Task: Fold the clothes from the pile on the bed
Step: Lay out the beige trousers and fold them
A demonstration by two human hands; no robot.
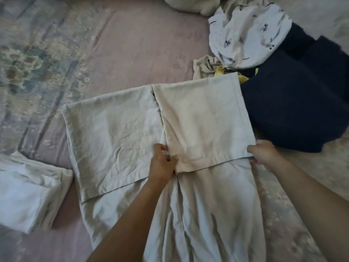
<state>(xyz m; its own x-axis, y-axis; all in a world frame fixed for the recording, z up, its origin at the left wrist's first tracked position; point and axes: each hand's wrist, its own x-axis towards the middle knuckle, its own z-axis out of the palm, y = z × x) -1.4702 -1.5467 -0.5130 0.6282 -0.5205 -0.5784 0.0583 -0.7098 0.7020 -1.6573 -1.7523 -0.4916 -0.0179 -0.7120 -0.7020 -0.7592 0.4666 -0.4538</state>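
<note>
**Beige trousers half folded on the bed**

On a bed [132, 44] under a mauve sheet with a faded floral print, seen from above. Nearest the camera, two bare forearms reaching forward over the waist end of a pair of beige trousers [207, 214], spread flat and running away from the viewer. Both legs already doubled back toward the waist: the left leg panel [113, 133] lying flat and unattended, the right leg panel [204, 120] held at its hem. Left hand [164, 161] curled, pinching the inner corner of that hem where the two legs meet; right hand [263, 153] gripping the outer corner, fingers tucked under the edge. Hem drawn fairly taut between the two hands, resting on the upper trouser cloth.

Judged step: squaring the right leg fold, aligning its hem with the left one, which sits a little lower and skewed. Next move likely calling for release and smoothing, then one leg laid over the other or a second fold toward the waist; care needed to keep edges level, soft cloth creeping easily.

At the left, beside the trousers, a folded white garment [32, 191], apparently finished. Farther off at the right, the remaining pile: dark navy cloth [294, 103] touching the right leg panel, a scrap of yellow [221, 71], a crumpled white floral garment [245, 36], and more beige fabric [190, 4] at the top edge.
</note>
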